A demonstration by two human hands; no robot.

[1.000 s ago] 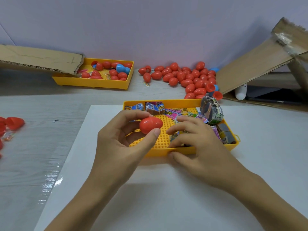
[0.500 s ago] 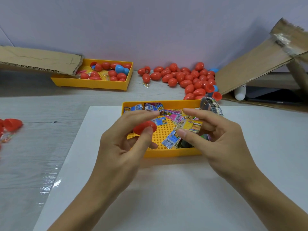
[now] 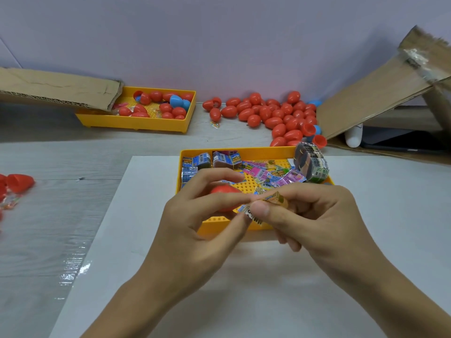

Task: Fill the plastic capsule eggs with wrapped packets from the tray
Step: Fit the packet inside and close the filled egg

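**Hands meet over the packet tray**

The left hand [image 3: 192,220] grips a red capsule egg [image 3: 223,191]. The right hand [image 3: 314,215] pinches a wrapped packet [image 3: 273,201] beside it, fingertips touching, above the yellow tray [image 3: 234,151] on the worktop [image 3: 61,215].

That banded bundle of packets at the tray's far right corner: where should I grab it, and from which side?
Take the banded bundle across its two broad flat faces, coming down from above and slightly from the right. It stands on edge, propped against the tray's right rim, so its top is free. Loose packets crowd its left side, and the rim blocks a low approach. Grip across the bands, probably, so the stack stays together.
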